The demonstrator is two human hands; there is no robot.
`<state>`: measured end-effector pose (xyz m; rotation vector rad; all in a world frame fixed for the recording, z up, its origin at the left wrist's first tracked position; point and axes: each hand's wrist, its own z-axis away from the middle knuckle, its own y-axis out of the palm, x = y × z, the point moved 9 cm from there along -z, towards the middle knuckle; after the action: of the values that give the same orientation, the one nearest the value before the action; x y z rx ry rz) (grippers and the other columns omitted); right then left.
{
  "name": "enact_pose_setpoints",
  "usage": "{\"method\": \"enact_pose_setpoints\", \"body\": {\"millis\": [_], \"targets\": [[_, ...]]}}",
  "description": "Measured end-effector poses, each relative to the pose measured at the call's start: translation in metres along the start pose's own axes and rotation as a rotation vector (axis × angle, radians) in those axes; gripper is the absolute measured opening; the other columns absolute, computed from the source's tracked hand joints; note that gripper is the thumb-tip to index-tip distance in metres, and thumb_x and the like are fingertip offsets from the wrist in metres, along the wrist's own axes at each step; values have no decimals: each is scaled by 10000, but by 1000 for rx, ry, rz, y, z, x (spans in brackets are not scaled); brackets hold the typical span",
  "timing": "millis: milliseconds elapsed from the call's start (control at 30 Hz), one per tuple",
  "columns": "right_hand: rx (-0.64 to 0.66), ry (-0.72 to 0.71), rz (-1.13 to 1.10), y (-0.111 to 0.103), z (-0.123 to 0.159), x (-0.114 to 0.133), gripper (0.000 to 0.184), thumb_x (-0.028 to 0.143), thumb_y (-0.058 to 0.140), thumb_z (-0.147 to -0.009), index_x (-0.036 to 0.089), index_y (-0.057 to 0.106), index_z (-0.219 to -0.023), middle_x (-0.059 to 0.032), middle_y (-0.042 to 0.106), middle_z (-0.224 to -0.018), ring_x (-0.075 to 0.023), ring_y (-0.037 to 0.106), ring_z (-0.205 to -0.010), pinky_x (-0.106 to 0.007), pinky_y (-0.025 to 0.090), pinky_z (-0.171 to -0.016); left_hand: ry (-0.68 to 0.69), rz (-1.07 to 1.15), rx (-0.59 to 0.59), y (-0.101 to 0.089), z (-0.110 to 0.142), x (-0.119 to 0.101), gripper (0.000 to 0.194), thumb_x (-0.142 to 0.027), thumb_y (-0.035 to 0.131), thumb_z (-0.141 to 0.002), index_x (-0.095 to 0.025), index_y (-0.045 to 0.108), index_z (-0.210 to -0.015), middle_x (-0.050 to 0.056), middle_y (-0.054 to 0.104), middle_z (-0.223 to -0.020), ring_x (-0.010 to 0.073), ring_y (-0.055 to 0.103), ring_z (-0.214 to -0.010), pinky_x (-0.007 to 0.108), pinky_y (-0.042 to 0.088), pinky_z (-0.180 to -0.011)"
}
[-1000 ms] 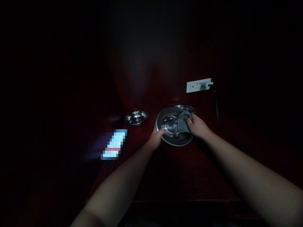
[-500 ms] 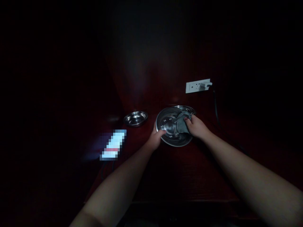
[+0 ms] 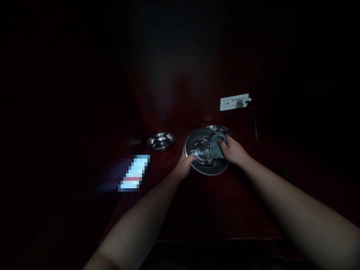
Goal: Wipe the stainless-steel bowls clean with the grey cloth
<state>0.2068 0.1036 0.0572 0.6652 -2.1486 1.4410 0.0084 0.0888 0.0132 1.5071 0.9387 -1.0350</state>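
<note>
A shiny steel bowl [image 3: 201, 152] is tilted so that its inside faces me. My left hand [image 3: 185, 164] grips its left rim, with the thumb over the edge and the other fingers hidden behind. A grey-green cloth [image 3: 216, 145] lies against the bowl's inner right side. My right hand [image 3: 234, 150] is closed on that cloth, thumb on top. Behind the bowl, partly covered by it, is another steel dish [image 3: 222, 129]. To the left a shallow steel bowl [image 3: 161, 141] stands on the dark red table [image 3: 219, 210].
A lit, pixelated screen [image 3: 135, 174] lies at the table's left side, with a thin cable near it. On the back wall a white socket panel [image 3: 234, 102] holds a plug, whose dark cord [image 3: 256, 129] hangs down to the right. Much of the surroundings is too dark to make out.
Almost nothing differs. Both hands keep their hold on the bowl and the cloth, and the view has shifted very slightly.
</note>
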Motion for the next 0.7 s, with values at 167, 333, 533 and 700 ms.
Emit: {"method": "enact_pose_setpoints", "body": {"millis": [167, 333, 533, 700], "targets": [[-2, -12, 25, 0, -1, 0, 301, 372, 364, -879, 154, 538, -992, -130, 653, -956, -227, 613, -852, -296, 433, -732, 11, 27, 19, 2, 0, -1, 603, -165, 611, -591, -179, 507, -1185, 50, 670, -945, 268, 580, -1000, 411, 407, -923], [-6, -15, 64, -1, -1, 0, 316, 382, 366, -879, 154, 545, -1005, -135, 653, -971, -237, 612, -874, -296, 433, -728, 13, 41, 35, 2, -1, -1, 601, -162, 623, -588, -178, 517, -1179, 49, 673, -939, 269, 572, -1021, 406, 400, -933], [-1, -38, 43, -1, -1, 2, 312, 376, 367, -878, 160, 546, -1015, -123, 657, -958, -235, 615, -871, -298, 432, -732, 7, 47, 47, 2, -3, 0, 590, -162, 624, -576, -182, 536, -1160, 43, 679, -926, 265, 577, -1012, 406, 403, -930], [7, -20, 42, -1, -1, 1, 313, 386, 385, -871, 163, 556, -1009, -124, 659, -965, -235, 615, -875, -294, 432, -718, -51, 54, 46, 1, -3, 6, 505, -191, 624, -576, -155, 570, -1076, 44, 680, -867, 246, 608, -918, 379, 442, -860]]}}
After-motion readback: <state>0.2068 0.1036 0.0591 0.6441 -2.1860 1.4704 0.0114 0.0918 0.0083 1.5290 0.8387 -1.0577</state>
